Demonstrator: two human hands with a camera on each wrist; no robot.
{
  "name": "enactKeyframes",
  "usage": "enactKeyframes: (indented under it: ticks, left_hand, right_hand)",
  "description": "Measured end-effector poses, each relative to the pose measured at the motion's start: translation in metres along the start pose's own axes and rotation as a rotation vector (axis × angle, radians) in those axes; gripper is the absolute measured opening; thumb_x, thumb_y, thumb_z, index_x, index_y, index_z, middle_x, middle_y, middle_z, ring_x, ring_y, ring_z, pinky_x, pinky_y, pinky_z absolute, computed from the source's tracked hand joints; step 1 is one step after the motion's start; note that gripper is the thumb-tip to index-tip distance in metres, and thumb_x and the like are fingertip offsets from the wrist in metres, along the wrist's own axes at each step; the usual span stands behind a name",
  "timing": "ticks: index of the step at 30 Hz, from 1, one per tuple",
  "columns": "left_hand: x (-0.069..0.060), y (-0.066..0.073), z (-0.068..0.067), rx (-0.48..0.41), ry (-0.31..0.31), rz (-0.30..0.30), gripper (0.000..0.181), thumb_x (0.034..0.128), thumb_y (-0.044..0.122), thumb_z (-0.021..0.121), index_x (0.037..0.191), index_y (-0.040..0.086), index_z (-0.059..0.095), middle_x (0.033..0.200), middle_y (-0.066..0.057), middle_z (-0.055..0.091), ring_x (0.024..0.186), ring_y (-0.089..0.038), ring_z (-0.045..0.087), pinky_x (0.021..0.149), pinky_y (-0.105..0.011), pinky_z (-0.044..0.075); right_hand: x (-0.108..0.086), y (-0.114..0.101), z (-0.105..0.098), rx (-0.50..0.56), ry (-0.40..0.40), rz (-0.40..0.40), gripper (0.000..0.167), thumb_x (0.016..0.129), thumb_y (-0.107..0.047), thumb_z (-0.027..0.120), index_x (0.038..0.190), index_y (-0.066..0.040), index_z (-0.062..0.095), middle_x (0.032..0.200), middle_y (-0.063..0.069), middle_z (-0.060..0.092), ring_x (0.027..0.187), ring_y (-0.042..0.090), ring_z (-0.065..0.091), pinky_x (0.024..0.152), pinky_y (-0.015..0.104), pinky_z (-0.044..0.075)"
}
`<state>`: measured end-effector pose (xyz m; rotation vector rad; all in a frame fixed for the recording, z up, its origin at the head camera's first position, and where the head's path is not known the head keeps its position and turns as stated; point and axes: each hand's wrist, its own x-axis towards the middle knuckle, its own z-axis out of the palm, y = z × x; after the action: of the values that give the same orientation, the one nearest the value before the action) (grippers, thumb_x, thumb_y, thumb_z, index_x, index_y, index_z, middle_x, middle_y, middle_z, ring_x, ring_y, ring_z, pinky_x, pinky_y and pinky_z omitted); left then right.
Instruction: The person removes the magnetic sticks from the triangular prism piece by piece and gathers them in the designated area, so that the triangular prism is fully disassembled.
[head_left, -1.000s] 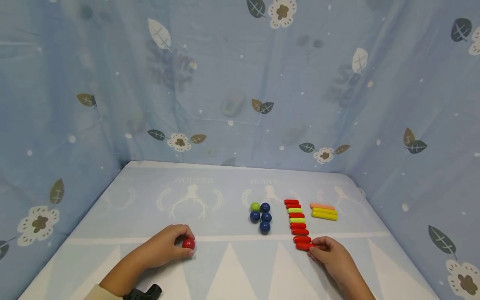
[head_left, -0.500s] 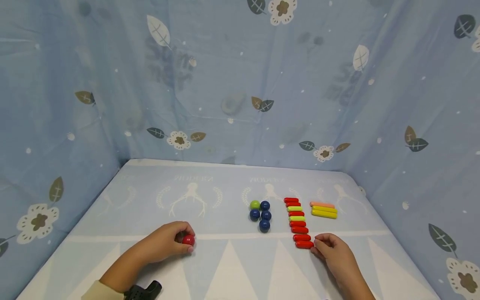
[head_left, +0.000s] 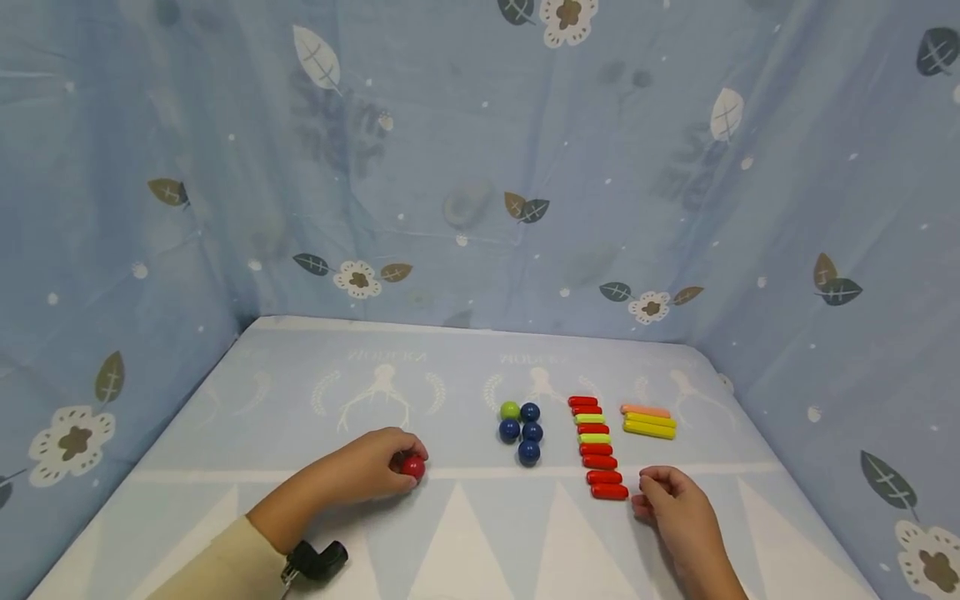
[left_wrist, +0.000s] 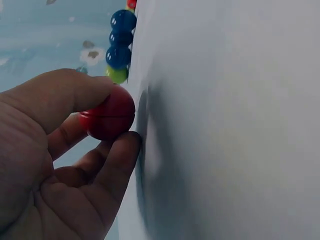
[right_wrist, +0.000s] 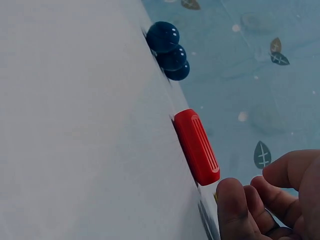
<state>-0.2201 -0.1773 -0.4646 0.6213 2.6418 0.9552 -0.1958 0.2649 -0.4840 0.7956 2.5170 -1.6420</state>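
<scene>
My left hand (head_left: 365,468) pinches a glossy red ball (left_wrist: 111,115) between thumb and fingers, just over the table at centre left. In the left wrist view a thin seam line runs round the ball. My right hand (head_left: 681,510) holds nothing, its fingers loosely bent. It is beside the nearest red stick (head_left: 610,492), a short gap from its right end. That ridged red stick (right_wrist: 197,147) lies flat in the right wrist view. It ends a column of several short red and lime-yellow sticks (head_left: 595,439) running away from me.
Several dark blue balls (head_left: 529,452) and one green ball (head_left: 510,411) sit grouped left of the stick column. Right of it lie two longer yellow sticks (head_left: 648,427) and an orange one (head_left: 646,411). Patterned blue curtains (head_left: 465,167) enclose the table (head_left: 285,400).
My left hand has carried the red ball to the right and slightly away from me. My right hand has let go of the nearest red stick and drawn back to the right.
</scene>
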Motion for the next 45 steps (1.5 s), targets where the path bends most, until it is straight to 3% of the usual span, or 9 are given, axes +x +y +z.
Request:
enactKeyframes:
  ticks: [4,10,14,19,25,31,36,42,45]
  left_hand:
    - [0.022,0.016,0.009,0.012,-0.017,0.006,0.025,0.0895,0.018,0.082,0.113,0.018,0.072,0.104,0.006,0.064,0.097,-0.013,0.058,0.085,-0.033,0.052]
    - [0.052,0.041,0.037,-0.058,-0.006,-0.032,0.022,0.0883,0.021,0.085,0.107,0.02,0.073,0.101,0.008,0.069,0.091,-0.011,0.061,0.083,-0.034,0.053]
    - [0.063,0.053,0.05,-0.037,0.028,-0.045,0.027,0.0867,0.019,0.085,0.111,0.018,0.074,0.097,0.005,0.068,0.09,-0.013,0.058,0.083,-0.035,0.052]
    - [0.073,0.065,0.057,0.029,0.067,-0.033,0.034,0.0863,0.018,0.086,0.118,0.014,0.074,0.096,0.002,0.067,0.091,-0.014,0.057,0.085,-0.036,0.052]
    - [0.082,0.074,0.063,0.01,0.095,-0.098,0.046,0.0859,0.019,0.087,0.124,0.012,0.063,0.095,0.0,0.061,0.086,-0.016,0.057,0.08,-0.033,0.052]
    - [0.084,0.073,0.064,-0.052,0.189,-0.168,0.044,0.0849,0.022,0.089,0.107,0.011,0.052,0.091,-0.005,0.056,0.081,-0.019,0.054,0.068,-0.03,0.047]
    - [0.079,0.066,0.06,-0.065,0.213,-0.17,0.038,0.0888,0.028,0.085,0.102,0.009,0.054,0.086,-0.005,0.054,0.078,-0.019,0.052,0.065,-0.03,0.044]
    - [0.054,0.056,0.046,-0.024,0.17,-0.147,0.029,0.0965,0.035,0.075,0.107,0.011,0.062,0.103,-0.004,0.061,0.088,-0.017,0.056,0.08,-0.038,0.053]
    - [0.036,0.051,0.031,0.042,0.185,-0.141,0.029,0.0981,0.036,0.074,0.112,0.012,0.064,0.118,-0.007,0.062,0.104,-0.022,0.059,0.091,-0.045,0.054]
  right_hand:
    - [0.0,0.002,0.002,0.009,-0.009,0.008,0.03,0.108,-0.021,0.055,0.131,-0.003,0.058,0.116,0.017,0.06,0.093,0.024,0.066,0.072,0.026,0.062]
    - [-0.002,0.005,0.001,0.0,-0.01,0.003,0.028,0.108,-0.019,0.053,0.131,-0.002,0.058,0.115,0.018,0.06,0.091,0.024,0.065,0.072,0.026,0.062]
    - [-0.004,0.007,0.002,0.001,-0.027,0.006,0.028,0.109,-0.019,0.052,0.131,-0.002,0.058,0.116,0.018,0.06,0.091,0.025,0.065,0.073,0.026,0.062]
    - [-0.005,0.005,0.003,-0.009,-0.024,0.003,0.028,0.109,-0.02,0.052,0.13,-0.003,0.059,0.116,0.018,0.06,0.092,0.024,0.064,0.073,0.025,0.062]
    - [-0.006,0.002,0.004,-0.004,-0.03,0.007,0.028,0.109,-0.02,0.052,0.13,-0.003,0.059,0.115,0.017,0.061,0.091,0.024,0.064,0.073,0.026,0.062]
    - [-0.003,0.002,0.007,-0.002,-0.067,-0.003,0.029,0.109,-0.02,0.052,0.131,-0.002,0.059,0.115,0.018,0.06,0.088,0.023,0.064,0.075,0.027,0.062]
    - [0.0,0.003,0.008,-0.015,-0.07,-0.001,0.028,0.109,-0.02,0.052,0.129,-0.002,0.06,0.115,0.018,0.06,0.087,0.023,0.064,0.075,0.027,0.062]
    - [-0.003,0.002,0.009,-0.046,-0.068,-0.008,0.027,0.109,-0.019,0.052,0.128,-0.002,0.06,0.109,0.016,0.06,0.086,0.023,0.064,0.074,0.028,0.062]
    - [-0.007,-0.003,0.009,-0.141,-0.082,-0.059,0.027,0.107,-0.021,0.056,0.126,-0.004,0.062,0.108,0.014,0.063,0.085,0.022,0.063,0.073,0.029,0.061]
